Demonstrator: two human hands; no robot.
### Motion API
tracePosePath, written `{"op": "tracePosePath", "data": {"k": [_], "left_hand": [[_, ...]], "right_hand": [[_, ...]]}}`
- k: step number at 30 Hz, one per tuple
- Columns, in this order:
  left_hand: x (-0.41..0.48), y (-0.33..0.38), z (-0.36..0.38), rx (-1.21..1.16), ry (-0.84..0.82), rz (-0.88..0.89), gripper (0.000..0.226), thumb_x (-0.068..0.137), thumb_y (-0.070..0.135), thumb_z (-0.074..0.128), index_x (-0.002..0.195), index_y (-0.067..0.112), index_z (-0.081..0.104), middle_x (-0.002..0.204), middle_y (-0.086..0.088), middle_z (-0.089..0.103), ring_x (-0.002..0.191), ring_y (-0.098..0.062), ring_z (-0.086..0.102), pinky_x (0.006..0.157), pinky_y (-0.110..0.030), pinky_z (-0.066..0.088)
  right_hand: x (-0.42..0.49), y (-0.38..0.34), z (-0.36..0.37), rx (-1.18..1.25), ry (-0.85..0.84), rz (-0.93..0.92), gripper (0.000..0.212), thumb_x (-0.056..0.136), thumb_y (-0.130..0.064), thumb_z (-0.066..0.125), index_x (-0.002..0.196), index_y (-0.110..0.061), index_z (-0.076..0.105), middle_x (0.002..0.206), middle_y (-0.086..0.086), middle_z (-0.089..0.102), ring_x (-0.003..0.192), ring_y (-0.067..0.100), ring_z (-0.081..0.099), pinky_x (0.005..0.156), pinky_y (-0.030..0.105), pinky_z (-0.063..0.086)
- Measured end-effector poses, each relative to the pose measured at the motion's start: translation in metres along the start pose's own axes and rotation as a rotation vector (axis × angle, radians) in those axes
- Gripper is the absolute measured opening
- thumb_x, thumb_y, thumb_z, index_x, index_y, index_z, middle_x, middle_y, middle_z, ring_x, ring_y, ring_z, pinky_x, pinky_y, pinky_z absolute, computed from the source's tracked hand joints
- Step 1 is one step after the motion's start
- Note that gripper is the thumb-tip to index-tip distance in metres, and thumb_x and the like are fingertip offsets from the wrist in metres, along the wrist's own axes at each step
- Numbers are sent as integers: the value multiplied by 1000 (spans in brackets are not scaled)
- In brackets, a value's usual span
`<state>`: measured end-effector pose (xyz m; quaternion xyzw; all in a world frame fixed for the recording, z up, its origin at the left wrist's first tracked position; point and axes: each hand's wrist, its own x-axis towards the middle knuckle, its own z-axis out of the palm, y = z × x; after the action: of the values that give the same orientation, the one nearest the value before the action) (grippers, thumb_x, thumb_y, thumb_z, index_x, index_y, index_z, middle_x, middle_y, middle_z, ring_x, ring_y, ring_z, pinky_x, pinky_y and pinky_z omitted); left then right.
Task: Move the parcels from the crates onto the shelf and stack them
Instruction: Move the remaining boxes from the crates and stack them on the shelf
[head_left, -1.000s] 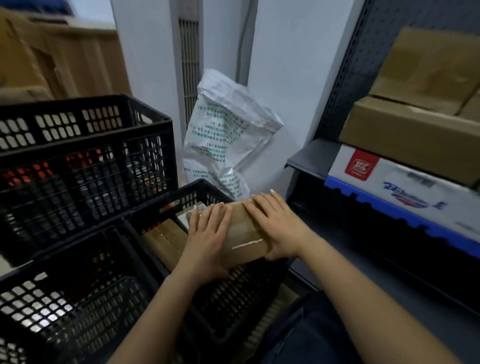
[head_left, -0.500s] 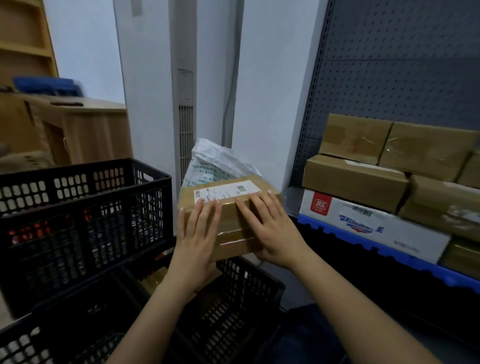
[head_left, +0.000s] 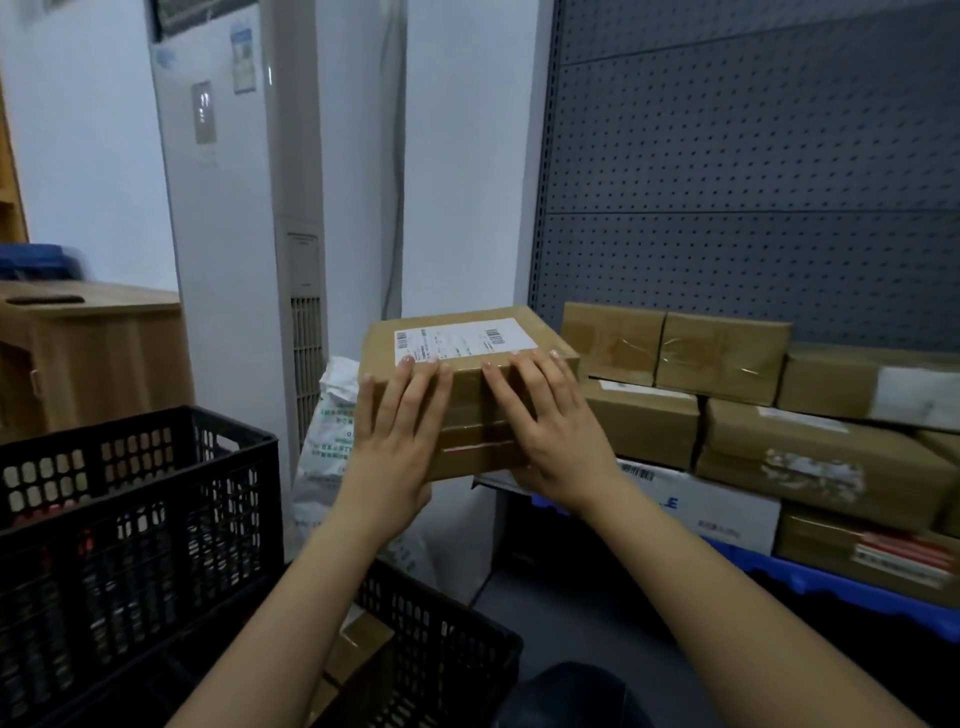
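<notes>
Left hand (head_left: 396, 441) and right hand (head_left: 551, 434) flat against near face of parcel (head_left: 467, 338)

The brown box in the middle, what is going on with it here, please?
A person holds a labelled brown parcel in the air with both hands. The left hand and the right hand lay flat fingers on its near face. Below stands a black crate with another parcel inside. The held parcel is close to the stacked parcels on the grey shelf unit, but not yet set down.
</notes>
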<state>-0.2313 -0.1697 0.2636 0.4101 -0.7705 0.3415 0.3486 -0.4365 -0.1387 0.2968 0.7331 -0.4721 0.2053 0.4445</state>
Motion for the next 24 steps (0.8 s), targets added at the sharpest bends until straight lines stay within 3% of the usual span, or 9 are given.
{"op": "tracePosePath", "data": {"k": [6, 11, 17, 20, 24], "left_hand": [[38, 27, 3, -55, 54, 54, 120, 53, 26, 83, 151, 4, 17, 156, -18, 17, 146, -35, 10, 117, -55, 4], [77, 49, 9, -110, 56, 102, 122, 49, 26, 85, 150, 5, 19, 155, -17, 18, 145, -35, 12, 116, -56, 7], [125, 69, 20, -164, 48, 179, 128, 49, 51, 82, 150, 4, 19, 154, -18, 21, 145, -35, 15, 115, -57, 8], [144, 73, 26, -189, 47, 218, 124, 56, 63, 72, 150, 3, 20, 156, -19, 20, 145, -36, 13, 115, -59, 10], [166, 72, 33, -195, 40, 281, 127, 53, 61, 71, 152, 6, 15, 157, -19, 15, 146, -36, 10, 115, -59, 7]], "right_hand": [[-7, 40, -19, -80, -6, 54, 111, 65, -37, 81, 152, -10, 17, 142, 21, 28, 136, 40, 23, 119, 47, 3], [-10, 78, -28, -118, -64, 109, 115, 64, -50, 81, 152, -11, 17, 143, 21, 26, 137, 40, 23, 118, 49, 6], [-6, 129, -39, -187, -158, 126, 127, 48, -49, 85, 151, -10, 21, 141, 20, 28, 134, 40, 24, 117, 49, 5], [-2, 151, -45, -200, -219, 120, 131, 47, -56, 83, 153, -16, 17, 142, 20, 28, 135, 40, 22, 116, 49, 2], [7, 176, -49, -207, -303, 87, 131, 47, -63, 78, 154, -30, 10, 147, 21, 21, 139, 40, 16, 116, 52, 2]]}}
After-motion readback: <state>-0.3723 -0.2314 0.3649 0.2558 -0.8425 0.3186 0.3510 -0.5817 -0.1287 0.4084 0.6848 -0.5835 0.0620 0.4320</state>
